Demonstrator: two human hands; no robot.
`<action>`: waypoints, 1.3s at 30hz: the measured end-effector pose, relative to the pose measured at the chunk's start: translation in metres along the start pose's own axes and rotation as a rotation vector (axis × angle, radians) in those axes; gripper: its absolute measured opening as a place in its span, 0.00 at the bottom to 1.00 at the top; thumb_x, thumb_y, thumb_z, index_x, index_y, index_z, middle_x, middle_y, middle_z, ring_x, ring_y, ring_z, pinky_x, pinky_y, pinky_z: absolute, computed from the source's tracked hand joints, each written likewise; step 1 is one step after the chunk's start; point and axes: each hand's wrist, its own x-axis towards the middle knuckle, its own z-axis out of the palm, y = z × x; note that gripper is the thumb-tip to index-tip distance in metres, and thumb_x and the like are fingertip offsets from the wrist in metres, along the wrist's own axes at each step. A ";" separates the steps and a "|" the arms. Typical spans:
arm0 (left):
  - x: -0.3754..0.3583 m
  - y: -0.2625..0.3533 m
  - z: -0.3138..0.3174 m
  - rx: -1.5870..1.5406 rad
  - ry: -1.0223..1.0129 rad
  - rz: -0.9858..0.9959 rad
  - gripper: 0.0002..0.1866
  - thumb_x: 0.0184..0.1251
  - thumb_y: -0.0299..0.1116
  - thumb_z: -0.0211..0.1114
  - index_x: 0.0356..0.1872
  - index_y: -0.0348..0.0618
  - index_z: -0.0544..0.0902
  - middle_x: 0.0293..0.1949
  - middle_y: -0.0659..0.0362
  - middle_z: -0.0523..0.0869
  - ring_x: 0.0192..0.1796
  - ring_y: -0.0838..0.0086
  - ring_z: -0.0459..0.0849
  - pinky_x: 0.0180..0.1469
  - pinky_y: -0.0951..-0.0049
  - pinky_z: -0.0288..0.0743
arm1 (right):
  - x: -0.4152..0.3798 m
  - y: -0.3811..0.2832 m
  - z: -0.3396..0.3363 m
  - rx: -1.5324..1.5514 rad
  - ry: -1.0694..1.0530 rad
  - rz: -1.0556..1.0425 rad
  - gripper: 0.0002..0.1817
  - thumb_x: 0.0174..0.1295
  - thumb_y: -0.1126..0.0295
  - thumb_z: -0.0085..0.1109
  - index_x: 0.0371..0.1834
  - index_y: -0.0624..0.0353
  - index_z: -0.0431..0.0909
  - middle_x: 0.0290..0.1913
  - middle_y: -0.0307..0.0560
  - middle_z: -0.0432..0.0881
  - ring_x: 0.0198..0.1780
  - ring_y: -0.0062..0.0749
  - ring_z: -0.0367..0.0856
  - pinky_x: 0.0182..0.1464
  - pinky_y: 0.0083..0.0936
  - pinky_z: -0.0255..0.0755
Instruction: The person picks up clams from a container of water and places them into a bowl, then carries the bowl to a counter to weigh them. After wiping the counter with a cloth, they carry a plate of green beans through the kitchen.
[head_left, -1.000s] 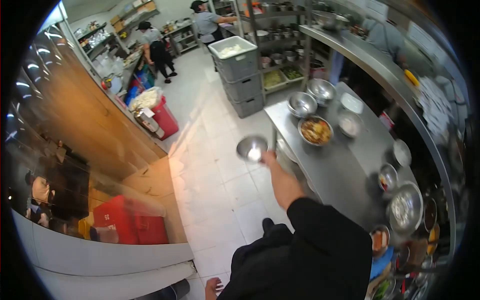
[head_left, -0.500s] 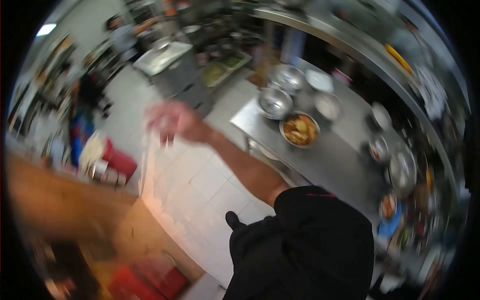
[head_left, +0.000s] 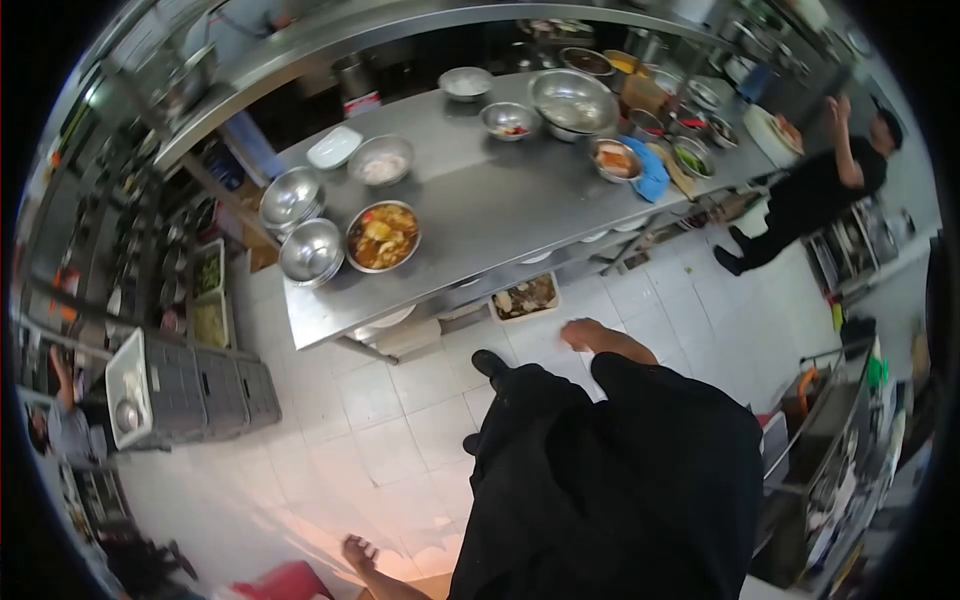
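And here my right hand [head_left: 580,335] is hanging just off the tabletop's [head_left: 470,220] front edge, nearest the white tub of food [head_left: 525,298] sitting low by that edge; I can't tell whether its fingers are spread! My left hand [head_left: 360,552] is hanging well out from the tabletop, fingers loosely parted, while a stew-filled bowl [head_left: 384,238] is resting near the tabletop's front corner.

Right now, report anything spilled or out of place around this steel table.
One oddity: a metal bowl sits inside the top crate at far left, apart from the other bowls on the table. No clear spill shows there.
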 end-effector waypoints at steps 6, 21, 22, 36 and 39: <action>-0.037 0.185 0.124 0.149 -0.189 0.503 0.24 0.61 0.38 0.59 0.59 0.52 0.69 0.48 0.57 0.78 0.44 0.64 0.79 0.36 0.61 0.77 | -0.056 0.123 -0.007 1.254 0.481 0.230 0.20 0.48 0.78 0.59 0.48 0.57 0.79 0.29 0.48 0.84 0.22 0.28 0.82 0.20 0.25 0.73; -0.329 0.219 0.612 0.744 -1.474 0.081 0.19 0.68 0.31 0.54 0.60 0.43 0.70 0.43 0.56 0.82 0.37 0.78 0.79 0.40 0.76 0.77 | 0.000 0.426 -0.151 0.440 0.969 0.619 0.37 0.49 0.65 0.62 0.66 0.31 0.63 0.70 0.44 0.60 0.66 0.56 0.61 0.67 0.49 0.57; -0.340 0.222 0.629 0.749 -1.492 0.092 0.19 0.69 0.30 0.53 0.59 0.43 0.71 0.43 0.57 0.81 0.37 0.78 0.79 0.40 0.76 0.77 | 0.001 0.422 -0.134 0.460 0.932 0.630 0.37 0.49 0.65 0.62 0.66 0.31 0.63 0.70 0.44 0.60 0.66 0.56 0.61 0.67 0.49 0.57; -0.294 0.236 0.609 0.657 -1.250 0.342 0.16 0.67 0.36 0.56 0.54 0.43 0.74 0.40 0.60 0.82 0.36 0.79 0.77 0.38 0.76 0.75 | 0.025 0.116 -0.173 0.546 1.067 0.611 0.27 0.41 0.71 0.63 0.51 0.42 0.76 0.59 0.46 0.71 0.49 0.58 0.70 0.46 0.47 0.73; -0.289 0.231 0.580 0.655 -1.307 0.363 0.16 0.68 0.33 0.54 0.55 0.45 0.74 0.40 0.60 0.82 0.37 0.78 0.77 0.39 0.76 0.75 | 0.046 0.072 -0.192 0.641 1.081 0.237 0.24 0.43 0.74 0.60 0.48 0.46 0.79 0.55 0.45 0.75 0.52 0.51 0.73 0.49 0.40 0.73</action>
